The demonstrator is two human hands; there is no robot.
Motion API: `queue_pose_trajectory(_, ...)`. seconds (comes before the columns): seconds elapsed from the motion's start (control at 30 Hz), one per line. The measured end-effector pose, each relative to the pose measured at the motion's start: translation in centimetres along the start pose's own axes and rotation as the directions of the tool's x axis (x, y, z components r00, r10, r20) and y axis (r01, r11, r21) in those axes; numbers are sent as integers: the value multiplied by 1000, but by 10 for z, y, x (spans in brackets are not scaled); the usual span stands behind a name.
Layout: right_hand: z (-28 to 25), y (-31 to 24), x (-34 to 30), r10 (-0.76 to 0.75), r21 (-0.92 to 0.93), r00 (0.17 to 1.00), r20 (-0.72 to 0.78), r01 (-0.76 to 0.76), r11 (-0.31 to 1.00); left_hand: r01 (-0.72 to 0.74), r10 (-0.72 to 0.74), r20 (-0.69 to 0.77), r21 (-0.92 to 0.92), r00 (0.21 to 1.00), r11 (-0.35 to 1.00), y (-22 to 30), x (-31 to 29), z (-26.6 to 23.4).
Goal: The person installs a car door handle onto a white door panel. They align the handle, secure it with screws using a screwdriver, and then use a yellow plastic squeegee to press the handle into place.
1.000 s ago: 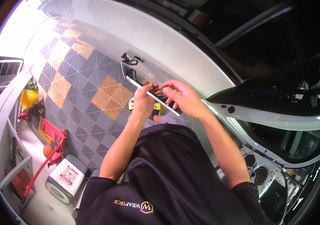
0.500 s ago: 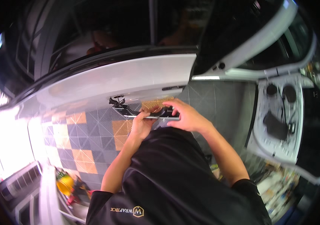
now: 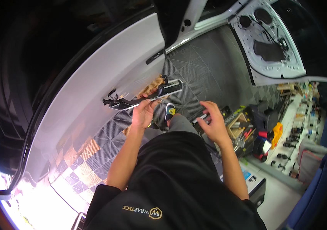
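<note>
Crosswise, long black door-handle part (image 3: 144, 97) in left hand (image 3: 143, 115), right end higher.

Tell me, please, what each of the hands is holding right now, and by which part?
The left hand grips a long dark door-handle part near its middle. The right hand holds a small slim tool in its fingertips; the exact spot is unclear.

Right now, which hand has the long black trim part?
The left hand. Its grip is closed on the long black trim part, held up by the white car body. The right hand holds only a small silvery item, lower down.
</note>
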State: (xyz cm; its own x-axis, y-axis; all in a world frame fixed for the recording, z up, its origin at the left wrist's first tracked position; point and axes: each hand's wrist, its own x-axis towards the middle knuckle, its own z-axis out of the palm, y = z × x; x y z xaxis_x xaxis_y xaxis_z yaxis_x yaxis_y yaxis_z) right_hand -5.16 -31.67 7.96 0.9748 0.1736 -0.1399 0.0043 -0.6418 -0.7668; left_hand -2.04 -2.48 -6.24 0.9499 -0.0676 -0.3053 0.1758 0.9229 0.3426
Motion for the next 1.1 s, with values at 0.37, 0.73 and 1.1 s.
queue_pose_trajectory(0.37, -24, 132, -166, 415, 11, 889, -195, -421, 907, -37, 34, 50, 67, 998, 997, -6, 2, -21)
queue_pose_trajectory(0.73, -45, 287, -283, 647, 167, 590, -483, -663, 730, -86, 86, 9, 104, 996, 991, -3, 30, -57)
queue_pose_trajectory(1.1, -44, 432, -326, 758, 452, 291, -583, -660, 601, -60, 74, -57, 207, 996, 976, 12, 33, -58)
